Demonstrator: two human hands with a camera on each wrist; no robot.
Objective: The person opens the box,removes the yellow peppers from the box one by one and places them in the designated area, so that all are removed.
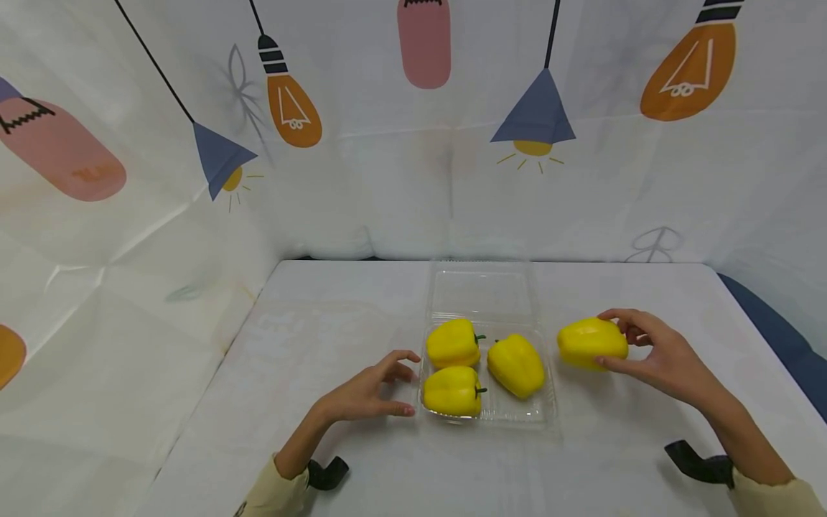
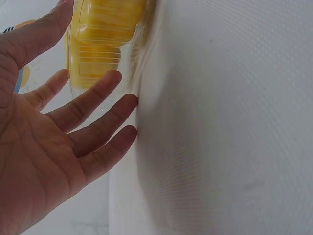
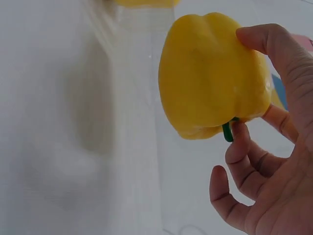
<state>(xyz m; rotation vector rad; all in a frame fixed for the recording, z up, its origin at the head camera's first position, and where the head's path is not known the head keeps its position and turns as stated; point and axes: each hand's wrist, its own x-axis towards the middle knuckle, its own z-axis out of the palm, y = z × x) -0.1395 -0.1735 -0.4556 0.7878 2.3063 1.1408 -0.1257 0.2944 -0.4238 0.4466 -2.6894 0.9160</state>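
Note:
In my right hand (image 1: 655, 352) a yellow bell pepper (image 1: 591, 343) is gripped between thumb and fingers, held just to the right of a clear plastic container. The right wrist view shows this pepper's green stem (image 3: 228, 132) beside my curled fingers. Three more yellow peppers lie in the container (image 1: 517, 415): a back left one (image 1: 452, 343), a front left one (image 1: 451, 392) and a right one (image 1: 517, 365). My left hand (image 1: 371, 391) is at the container's left side, its fingers spread and holding nothing; in the left wrist view the fingertips (image 2: 113, 76) are close to the clear wall.
The container's clear lid (image 1: 481, 291) lies folded back toward the rear of the white table (image 1: 323, 309). A white curtain (image 1: 388, 179) printed with lamps and bulbs hangs behind the table and along its left. Black straps (image 1: 701, 465) stick out at both wrists.

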